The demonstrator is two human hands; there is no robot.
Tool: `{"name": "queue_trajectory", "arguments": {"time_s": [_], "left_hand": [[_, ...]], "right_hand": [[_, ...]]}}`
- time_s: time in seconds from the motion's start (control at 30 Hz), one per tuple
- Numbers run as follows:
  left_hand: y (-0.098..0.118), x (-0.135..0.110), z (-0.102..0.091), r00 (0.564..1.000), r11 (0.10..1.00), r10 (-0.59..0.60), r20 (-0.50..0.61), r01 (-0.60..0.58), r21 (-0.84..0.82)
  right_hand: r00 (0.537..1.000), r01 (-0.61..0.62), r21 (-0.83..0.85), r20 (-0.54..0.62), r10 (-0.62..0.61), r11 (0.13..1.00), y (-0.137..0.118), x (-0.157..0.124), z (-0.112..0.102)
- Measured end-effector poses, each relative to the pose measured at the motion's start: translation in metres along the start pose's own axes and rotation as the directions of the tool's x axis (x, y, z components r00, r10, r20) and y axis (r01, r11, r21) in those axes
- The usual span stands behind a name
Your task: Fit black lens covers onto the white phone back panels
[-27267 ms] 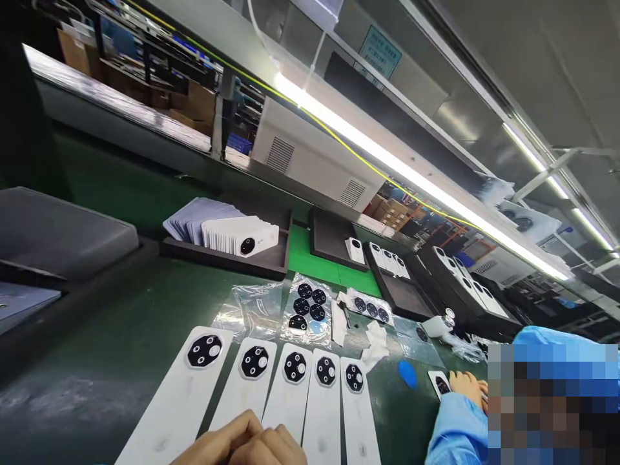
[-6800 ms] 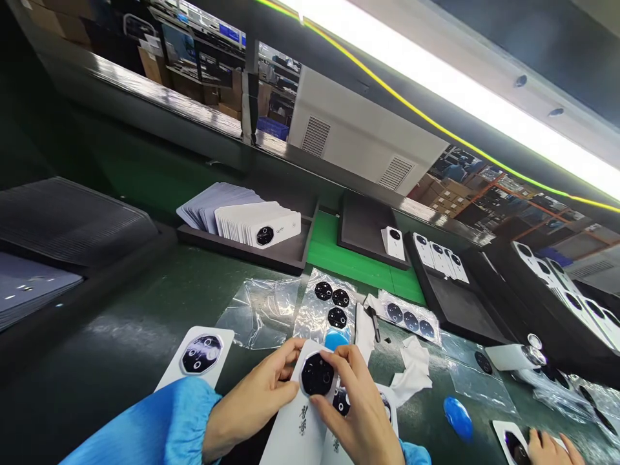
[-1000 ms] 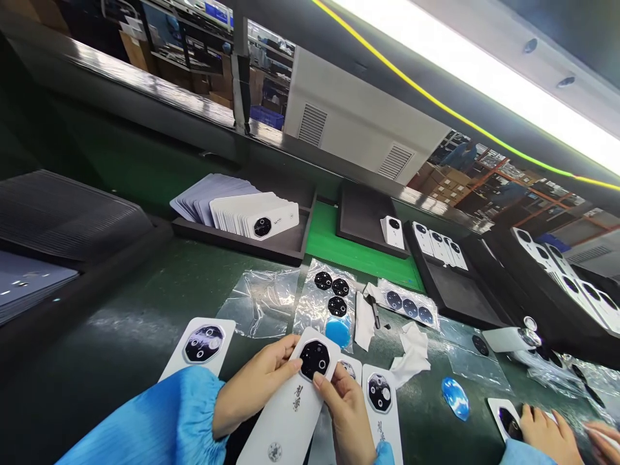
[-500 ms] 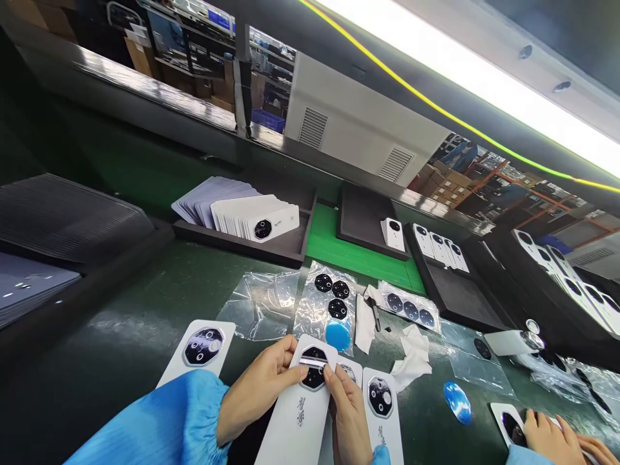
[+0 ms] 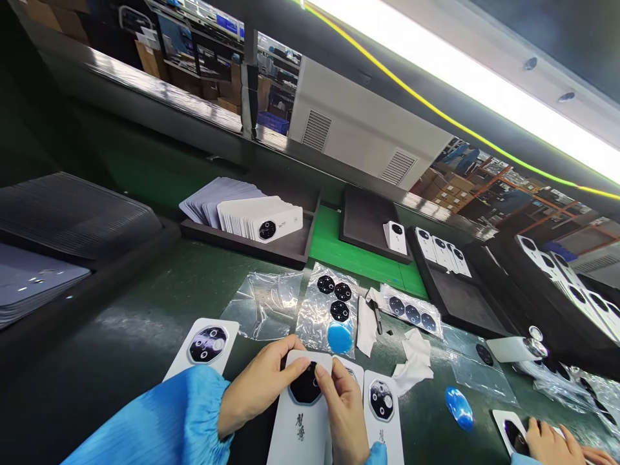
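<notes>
Left hand [image 5: 259, 387] and right hand [image 5: 341, 413] clamp together on a white phone-back panel [image 5: 295, 439], pressing its black lens plate [image 5: 305, 384], near the table's [image 5: 145, 303] front edge.

Bright fluorescent tube [image 5: 436, 45] overhead, yellow cable [image 5: 436, 113] beneath it, white vented cabinet [image 5: 368, 123], cardboard boxes [image 5: 448, 184] beside orange racking [image 5: 508, 177]

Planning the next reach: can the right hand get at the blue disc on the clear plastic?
Probably yes. The right hand is busy on the white card and would have to let go, but the blue disc lies just past the card's top edge, on the clear plastic sheet, with nothing standing between.
</notes>
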State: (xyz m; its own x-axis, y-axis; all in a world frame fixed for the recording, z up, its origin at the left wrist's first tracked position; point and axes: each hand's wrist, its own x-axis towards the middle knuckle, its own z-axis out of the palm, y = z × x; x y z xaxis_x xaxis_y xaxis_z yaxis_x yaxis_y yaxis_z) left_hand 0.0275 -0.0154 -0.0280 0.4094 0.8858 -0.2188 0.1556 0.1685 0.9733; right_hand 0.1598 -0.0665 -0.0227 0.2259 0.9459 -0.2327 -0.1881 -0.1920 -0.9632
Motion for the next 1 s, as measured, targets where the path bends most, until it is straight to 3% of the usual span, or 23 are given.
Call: {"name": "queue_trajectory", "arguments": {"time_s": [0.17,0.33,0.5,0.77,1.0], "left_hand": [[0.003,-0.001,0.002,1.000,0.999,-0.025,-0.016,0.025,0.024],[0.002,0.000,0.003,0.999,0.994,-0.034,-0.029,0.031,-0.106],[0.015,0.005,0.001,0.998,0.980,-0.064,0.005,0.063,-0.190],[0.011,0.023,0.015,0.995,0.912,0.001,0.099,0.040,-0.408],[0.014,0.029,0.021,0.994,0.906,-0.030,0.102,0.070,-0.417]], "right_hand": [[0.995,-0.097,0.072,-0.027,0.099,0.993,0.005,0.001,0.006],[0.992,-0.123,0.093,0.015,0.123,0.988,0.006,0.005,0.006],[0.997,-0.051,0.062,0.058,0.048,0.997,0.002,0.019,-0.002],[0.994,-0.088,0.168,-0.049,0.098,0.982,-0.020,0.037,-0.016],[0.996,-0.038,0.145,-0.072,0.049,0.989,-0.011,0.048,-0.023]]}}
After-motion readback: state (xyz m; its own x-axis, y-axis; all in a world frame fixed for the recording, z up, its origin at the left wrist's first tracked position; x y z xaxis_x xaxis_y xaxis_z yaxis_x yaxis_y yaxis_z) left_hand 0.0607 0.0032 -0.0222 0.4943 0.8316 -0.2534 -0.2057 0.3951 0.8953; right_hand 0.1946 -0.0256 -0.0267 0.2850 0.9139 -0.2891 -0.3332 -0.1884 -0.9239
